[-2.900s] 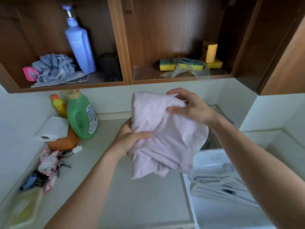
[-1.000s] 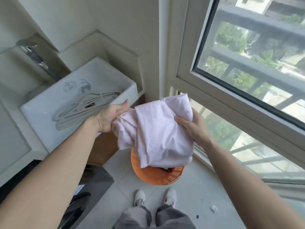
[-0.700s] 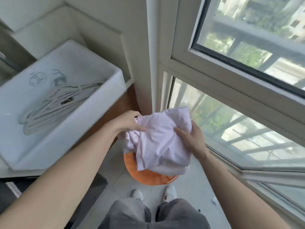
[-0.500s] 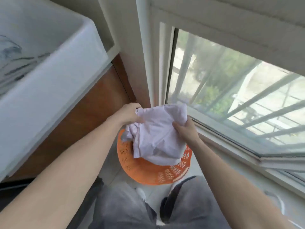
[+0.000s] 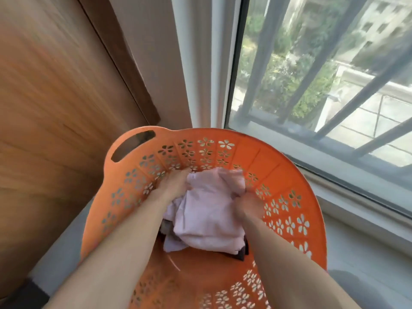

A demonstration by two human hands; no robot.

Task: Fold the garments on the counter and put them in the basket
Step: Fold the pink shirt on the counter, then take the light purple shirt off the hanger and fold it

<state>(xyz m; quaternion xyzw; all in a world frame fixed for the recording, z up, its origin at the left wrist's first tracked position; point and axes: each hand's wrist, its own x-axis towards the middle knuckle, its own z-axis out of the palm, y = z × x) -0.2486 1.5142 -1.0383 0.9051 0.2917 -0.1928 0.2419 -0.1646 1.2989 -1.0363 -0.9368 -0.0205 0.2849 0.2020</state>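
Bright daylight enters through the window (image 5: 312, 74); wooden panel (image 5: 55, 97) motion-blurred, edges distorted.

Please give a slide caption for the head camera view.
Left hand and right hand hold a pale pink garment inside the orange basket by the window.

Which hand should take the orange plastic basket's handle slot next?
Probably left: the left hand, gripping the pale pink garment, is nearest the handle slot; the right hand is farther.

One orange basket (image 5: 276, 160), one pink garment (image 5: 209, 216), two hands, left hand (image 5: 174, 186) and right hand (image 5: 249, 207), one window (image 5: 312, 74)
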